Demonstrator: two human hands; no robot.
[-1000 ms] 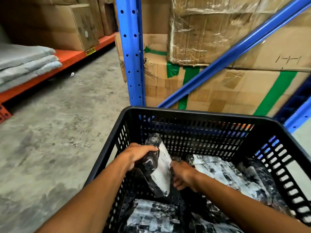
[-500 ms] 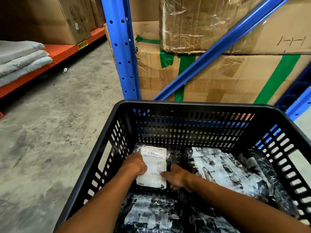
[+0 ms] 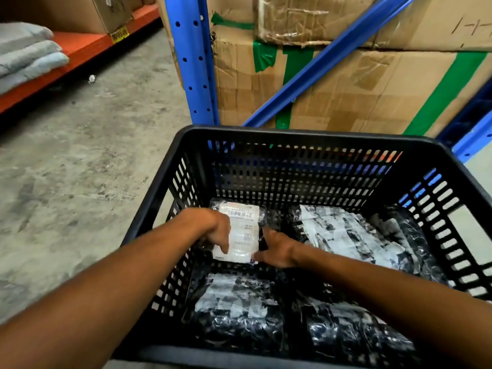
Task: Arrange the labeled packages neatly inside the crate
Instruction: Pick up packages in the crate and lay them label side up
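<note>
A black slotted plastic crate [image 3: 298, 137] stands on the floor below me. A small black package with a white label [image 3: 243, 233] lies flat, label up, in its far left corner. My left hand [image 3: 213, 230] grips the package's left edge with fingers curled over it. My right hand [image 3: 277, 249] presses against its right edge and lower corner. Other shiny black wrapped packages lie in the crate: one at the far right [image 3: 354, 235], one at the near left [image 3: 234, 310], one at the near right [image 3: 354, 339].
A blue rack upright [image 3: 191, 59] and diagonal brace [image 3: 319, 65] stand just behind the crate, with taped cardboard boxes [image 3: 359, 89] behind them. An orange shelf [image 3: 77, 51] with folded grey cloth [image 3: 26, 54] runs at the far left. Concrete floor [image 3: 80, 169] lies to the left.
One second ago the labelled package stood tilted on edge between my hands. It now lies flat, label up, in the far left corner, with both hands still on it.
</note>
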